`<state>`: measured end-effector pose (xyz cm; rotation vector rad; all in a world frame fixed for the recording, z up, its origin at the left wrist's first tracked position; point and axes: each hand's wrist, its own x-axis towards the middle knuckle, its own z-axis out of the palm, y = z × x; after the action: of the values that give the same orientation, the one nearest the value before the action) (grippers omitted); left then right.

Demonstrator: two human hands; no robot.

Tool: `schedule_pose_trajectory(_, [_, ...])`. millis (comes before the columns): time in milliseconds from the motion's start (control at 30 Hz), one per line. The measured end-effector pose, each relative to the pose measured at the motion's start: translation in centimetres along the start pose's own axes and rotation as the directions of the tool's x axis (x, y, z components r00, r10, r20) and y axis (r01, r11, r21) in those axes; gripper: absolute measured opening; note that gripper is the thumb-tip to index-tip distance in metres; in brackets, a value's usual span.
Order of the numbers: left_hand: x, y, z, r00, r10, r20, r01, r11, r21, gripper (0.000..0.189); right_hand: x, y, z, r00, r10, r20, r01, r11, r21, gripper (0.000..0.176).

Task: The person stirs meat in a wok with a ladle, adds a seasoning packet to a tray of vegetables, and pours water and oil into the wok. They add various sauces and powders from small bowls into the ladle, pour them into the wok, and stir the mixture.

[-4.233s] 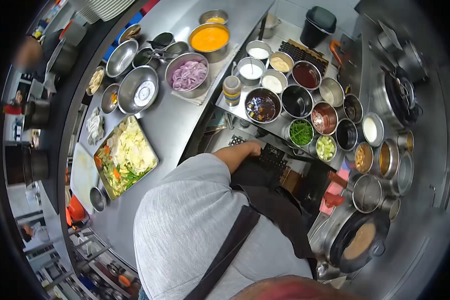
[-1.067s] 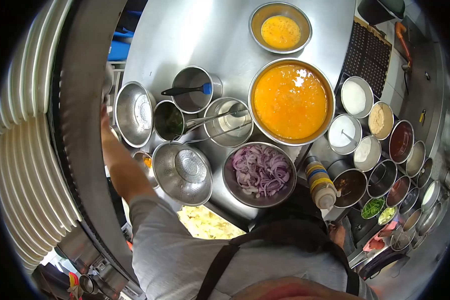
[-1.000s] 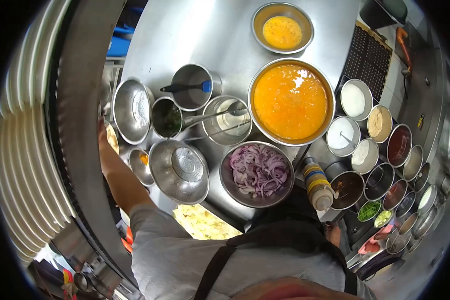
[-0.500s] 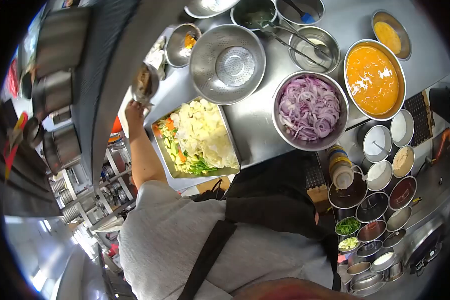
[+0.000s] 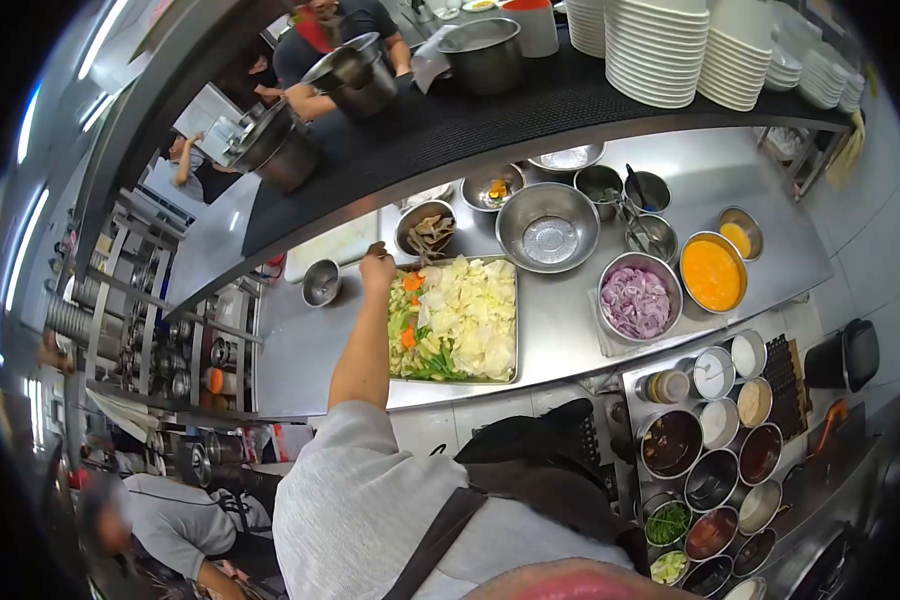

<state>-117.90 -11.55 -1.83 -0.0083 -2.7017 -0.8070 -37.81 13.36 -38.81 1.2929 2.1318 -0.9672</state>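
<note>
My left hand [image 5: 377, 268] reaches forward past the left side of a rectangular tray [image 5: 516, 330]. Its fingers are closed at the near left rim of a metal bowl [image 5: 402, 236] of brown strips [image 5: 431, 234]. The strips stick up over the rim towards the tray. Pale chopped leaves [image 5: 475, 310], orange slices and green pieces fill the tray. A small metal bowl [image 5: 321, 284] stands left of the hand. Right of the tray is a perforated metal bowl [image 5: 550, 238]. My right hand is out of view.
Sliced purple onion [image 5: 637, 302] and orange liquid [image 5: 712, 272] fill bowls at the right. Sauce and powder containers line the lower right. Above the counter, a black shelf [image 5: 530, 115] carries pots and stacked white bowls [image 5: 655, 50]. Other people stand beyond the shelf and at lower left.
The view has turned and pulled back, showing the shelf top and other people. The bowl of brown strips and my left hand now appear closer to the tray's upper left corner.
</note>
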Motion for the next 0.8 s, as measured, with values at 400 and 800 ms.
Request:
schedule_pose_trajectory(400, [-10.9, 26.5, -33.0, 0.238, 0.842, -0.484, -0.498, -0.322, -0.805, 0.047, -25.7, -29.3, -39.2, 0.359, -0.169, -0.918, 0.805, 0.554, 0.213, 0.019])
schedule_pose_trajectory(800, [-24.7, 34.3, -55.1, -0.485, 0.750, -0.450, -0.672, -0.649, -0.358, 0.044, -53.3, -41.5, -53.3, -0.707, -0.685, -0.178, 0.612, -0.466, -0.639, 0.054])
